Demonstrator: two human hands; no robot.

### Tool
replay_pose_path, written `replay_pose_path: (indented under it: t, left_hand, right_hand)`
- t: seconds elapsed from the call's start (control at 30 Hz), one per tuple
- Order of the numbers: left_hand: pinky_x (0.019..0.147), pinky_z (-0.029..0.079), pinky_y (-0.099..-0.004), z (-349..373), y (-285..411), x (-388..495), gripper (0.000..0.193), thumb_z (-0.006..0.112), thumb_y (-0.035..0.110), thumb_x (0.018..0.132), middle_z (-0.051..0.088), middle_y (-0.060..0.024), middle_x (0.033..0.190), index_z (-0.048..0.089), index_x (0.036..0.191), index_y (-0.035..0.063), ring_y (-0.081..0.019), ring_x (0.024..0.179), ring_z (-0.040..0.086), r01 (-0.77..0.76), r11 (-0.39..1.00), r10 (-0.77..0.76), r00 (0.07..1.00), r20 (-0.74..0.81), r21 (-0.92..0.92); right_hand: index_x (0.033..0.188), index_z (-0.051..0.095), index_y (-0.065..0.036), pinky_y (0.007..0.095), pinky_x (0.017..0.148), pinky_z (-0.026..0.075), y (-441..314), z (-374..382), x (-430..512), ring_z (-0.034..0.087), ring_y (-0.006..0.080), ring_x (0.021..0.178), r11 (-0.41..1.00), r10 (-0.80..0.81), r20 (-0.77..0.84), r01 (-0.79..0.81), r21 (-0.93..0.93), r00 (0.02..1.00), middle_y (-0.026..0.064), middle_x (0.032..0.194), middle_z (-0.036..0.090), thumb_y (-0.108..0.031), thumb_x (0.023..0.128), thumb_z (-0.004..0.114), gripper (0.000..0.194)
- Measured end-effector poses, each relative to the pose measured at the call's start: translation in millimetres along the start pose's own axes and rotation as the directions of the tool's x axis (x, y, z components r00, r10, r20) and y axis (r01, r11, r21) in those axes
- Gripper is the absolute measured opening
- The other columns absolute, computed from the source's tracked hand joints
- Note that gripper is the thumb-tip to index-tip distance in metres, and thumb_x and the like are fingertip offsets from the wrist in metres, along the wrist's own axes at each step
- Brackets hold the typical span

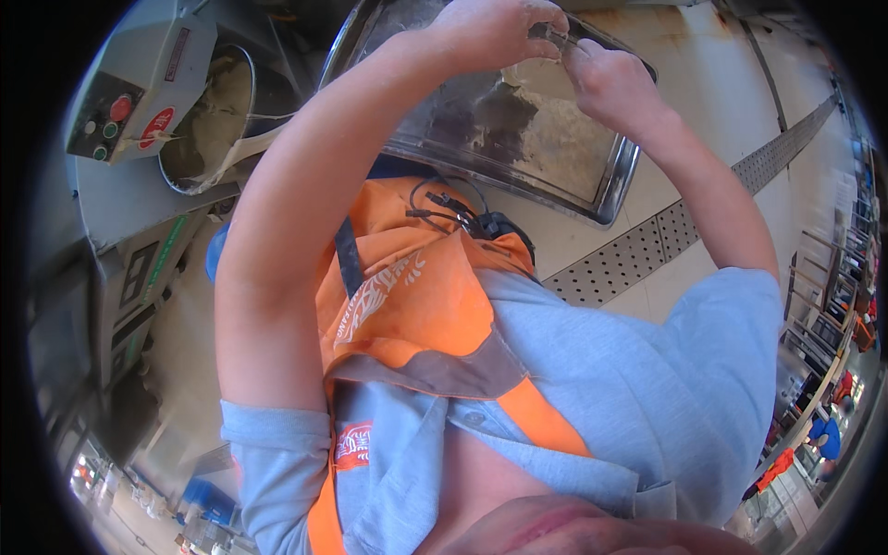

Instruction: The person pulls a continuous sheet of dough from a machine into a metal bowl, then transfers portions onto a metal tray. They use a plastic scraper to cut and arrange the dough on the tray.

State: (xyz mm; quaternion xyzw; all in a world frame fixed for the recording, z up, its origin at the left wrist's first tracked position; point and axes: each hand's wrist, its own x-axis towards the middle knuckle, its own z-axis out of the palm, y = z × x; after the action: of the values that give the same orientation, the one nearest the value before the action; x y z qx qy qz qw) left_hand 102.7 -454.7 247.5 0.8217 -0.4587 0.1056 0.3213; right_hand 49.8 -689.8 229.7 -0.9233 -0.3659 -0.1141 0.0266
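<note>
My left hand (503, 35), dusted with pale dough or flour, curls its fingers around one end of a thin dark piece (571, 42), too small to name. My right hand (614, 87) pinches the other end with its thumb uppermost. Both hands are close together over the far part of a large metal tray (555, 201). Pale dough (544, 75) lies below them in the tray, partly hidden by the hands. Across the tray's floor are wet patches and a smeared film. Whether my left fingers close firmly cannot be seen.
At left stands a dough mixer (159, 66) with control buttons; its steel bowl (251, 83) holds dough. A dough strand (257, 144) stretches from the bowl behind my left forearm. A perforated drain cover (617, 253) crosses the tiled floor. Cables (451, 205) hang by my orange apron.
</note>
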Motion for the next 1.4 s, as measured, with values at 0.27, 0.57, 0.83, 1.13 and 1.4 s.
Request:
replay_pose_path:
  t: [0.27, 0.57, 0.83, 1.13, 1.4]
  left_hand:
    - [0.079, 0.054, -0.0467, 29.0, -25.7, -16.4, 0.025, 0.075, 0.032, 0.085, 0.073, -0.0133, 0.095, 0.074, 0.097, 0.0108, -0.0364, 0.091, 0.069, 0.116, 0.991, -0.119, 0.992, 0.039, 0.067]
    - [0.100, 0.052, -0.0438, 18.6, -36.4, -51.8, 0.052, 0.088, 0.023, 0.074, 0.060, -0.0240, 0.130, 0.070, 0.121, 0.0125, -0.0411, 0.116, 0.063, 0.549, 0.811, -0.573, 0.815, -0.087, -0.201]
    - [0.116, 0.031, -0.0551, 23.1, 3.6, -3.7, 0.033, 0.080, 0.031, 0.079, 0.066, -0.0025, 0.129, 0.075, 0.110, 0.0214, -0.0312, 0.137, 0.048, 0.012, 0.973, 0.007, 0.996, -0.084, 0.230]
    - [0.110, 0.039, -0.0470, 43.0, -10.4, -10.4, 0.025, 0.076, 0.028, 0.084, 0.072, -0.0037, 0.115, 0.077, 0.108, 0.0207, -0.0278, 0.124, 0.057, 0.228, 0.946, -0.188, 0.965, -0.183, 0.231]
    - [0.111, 0.040, -0.0433, 61.7, -11.1, -11.3, 0.028, 0.073, 0.042, 0.087, 0.072, -0.0020, 0.123, 0.080, 0.111, 0.0297, -0.0292, 0.128, 0.057, 0.668, 0.743, -0.665, 0.743, -0.078, 0.035]
  right_hand:
    - [0.090, 0.060, -0.004, 0.0476, 0.062, 0.053, 4.9, 9.8, 5.7, 0.065, 0.0374, 0.071, 0.999, -0.035, -0.033, 0.034, -0.016, 0.999, 0.0147, 0.083, 0.061, -0.008, 0.088, 0.061, 0.005]
    - [0.096, 0.064, -0.005, 0.0436, 0.064, 0.055, 22.1, 6.9, -13.0, 0.066, 0.0346, 0.075, 0.997, 0.076, -0.115, -0.072, 0.032, 0.990, 0.0128, 0.083, 0.062, -0.009, 0.089, 0.064, 0.008]
    - [0.094, 0.066, -0.007, 0.0412, 0.061, 0.056, 13.2, -10.7, -2.1, 0.067, 0.0303, 0.071, 0.999, -0.033, -0.208, 0.031, -0.017, 0.978, 0.0091, 0.081, 0.062, -0.007, 0.082, 0.061, 0.014]
    - [0.096, 0.064, -0.006, 0.0407, 0.059, 0.054, 13.0, -18.6, 7.6, 0.065, 0.0319, 0.069, 0.995, -0.097, -0.178, 0.095, -0.017, 0.979, 0.0114, 0.081, 0.061, -0.006, 0.085, 0.066, 0.011]
    - [0.087, 0.062, -0.008, 0.0386, 0.058, 0.054, 22.9, -9.5, -3.0, 0.065, 0.0280, 0.069, 0.998, -0.062, -0.243, 0.054, -0.041, 0.968, 0.0073, 0.077, 0.059, -0.006, 0.077, 0.063, 0.011]
